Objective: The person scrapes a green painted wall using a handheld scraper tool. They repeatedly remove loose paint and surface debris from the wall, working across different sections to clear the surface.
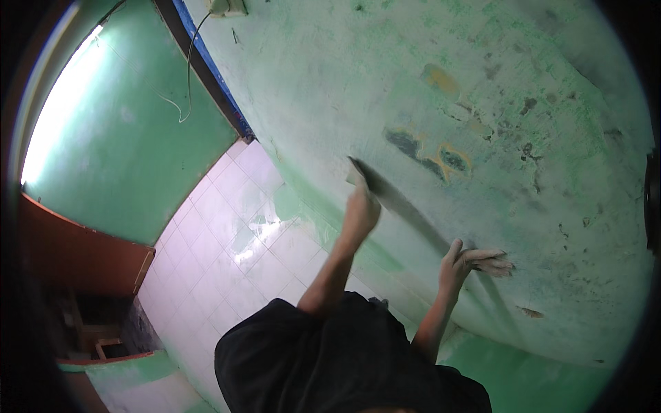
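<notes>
My left hand [362, 209] grips a thin, flat, pale piece [355, 177] against the green and white wall [320, 103]; whether it is a scraper blade or a folded sheet is unclear. The piece has a dark tip, and a long shadow runs from it down to the right. Lower and to the right, my right hand [477, 261] rests on the same wall, fingers extended and thumb raised, with nothing seen in it. Above and between the hands, the wall shows a dark bare patch [413, 147] with yellowish edges, and flaked spots lie around it.
White floor tiles [206, 242] with green and white smears lie below the wall. Another green wall [155, 139] carries a lit tube lamp [62, 103] and a hanging cable [189, 77]. A reddish-brown panel [88, 242] stands at the left, above a dark recess holding a small wooden frame [109, 343].
</notes>
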{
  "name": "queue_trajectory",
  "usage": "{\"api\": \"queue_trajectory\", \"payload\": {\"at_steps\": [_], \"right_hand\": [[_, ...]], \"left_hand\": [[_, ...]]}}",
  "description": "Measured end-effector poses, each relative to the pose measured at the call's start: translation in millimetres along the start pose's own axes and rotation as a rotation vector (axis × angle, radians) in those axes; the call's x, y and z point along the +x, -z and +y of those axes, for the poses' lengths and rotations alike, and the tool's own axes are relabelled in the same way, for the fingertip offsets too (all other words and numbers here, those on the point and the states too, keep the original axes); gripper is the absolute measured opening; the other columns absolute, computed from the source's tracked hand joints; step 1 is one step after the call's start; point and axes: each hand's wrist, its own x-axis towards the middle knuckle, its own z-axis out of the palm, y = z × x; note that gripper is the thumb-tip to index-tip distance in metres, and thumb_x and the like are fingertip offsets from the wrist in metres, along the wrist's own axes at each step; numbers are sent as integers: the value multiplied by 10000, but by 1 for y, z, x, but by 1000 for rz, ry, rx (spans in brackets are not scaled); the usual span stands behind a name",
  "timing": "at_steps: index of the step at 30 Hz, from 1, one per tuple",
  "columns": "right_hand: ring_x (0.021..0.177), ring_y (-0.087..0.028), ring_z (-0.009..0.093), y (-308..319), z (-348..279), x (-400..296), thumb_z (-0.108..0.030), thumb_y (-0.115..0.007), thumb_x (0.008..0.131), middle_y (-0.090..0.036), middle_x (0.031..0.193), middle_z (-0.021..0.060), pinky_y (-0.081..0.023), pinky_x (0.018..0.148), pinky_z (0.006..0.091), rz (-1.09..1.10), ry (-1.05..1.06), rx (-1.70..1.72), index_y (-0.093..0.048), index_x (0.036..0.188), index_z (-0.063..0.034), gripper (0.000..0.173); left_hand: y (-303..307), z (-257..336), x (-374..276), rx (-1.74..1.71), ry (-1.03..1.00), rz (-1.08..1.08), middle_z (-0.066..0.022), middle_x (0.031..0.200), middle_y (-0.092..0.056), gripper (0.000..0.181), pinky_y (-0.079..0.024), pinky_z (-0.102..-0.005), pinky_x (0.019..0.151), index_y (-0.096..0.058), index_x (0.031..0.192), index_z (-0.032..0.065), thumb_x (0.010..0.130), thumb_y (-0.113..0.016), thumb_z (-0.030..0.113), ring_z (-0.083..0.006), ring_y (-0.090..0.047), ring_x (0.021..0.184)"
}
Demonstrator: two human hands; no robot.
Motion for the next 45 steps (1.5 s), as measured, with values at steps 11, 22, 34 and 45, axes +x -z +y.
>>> {"api": "queue_trajectory", "payload": {"at_steps": [11, 22, 34, 45], "right_hand": [[1321, 96, 564, -47, 71, 3, -454, -422, 975, 161, 1367, 482, -36, 1057, 602, -18, -3, -68, 171, 1401, 125, 932], [1342, -40, 590, -31, 53, 2, -397, -430, 981, 64, 1395, 492, -155, 1101, 548, -114, 12, 136, 252, 1374, 127, 946], [1260, 327, 616, -19, 19, 6, -463, -496, 942, 377, 1366, 407, 115, 978, 740, 369, 285, -184, 263, 1405, 66, 1034], [1249, 355, 605, -24, 15, 3, -493, -467, 952, 395, 1363, 394, 135, 989, 721, 280, 175, 18, 284, 1392, 63, 1033]], "left_hand": [[-9, 5, -2, 239, -141, -4, -424, 1052, -548, 870, -481, -555, 754, 5, 1424, -150, 729, -503, -29, -530, -592, 819], [-2, 29, 5, 353, -25, 14, -369, 832, -601, 777, -469, -566, 745, -42, 1436, -103, 778, -445, -16, -522, -603, 813], [0, 7, 28, 427, -48, -84, -386, 883, -590, 784, -461, -566, 766, -13, 1432, -115, 775, -433, -42, -539, -586, 849], [13, 34, 8, 289, -48, -83, -430, 1101, -532, 869, -494, -553, 732, 20, 1443, -116, 744, -487, -16, -529, -592, 795]]}}
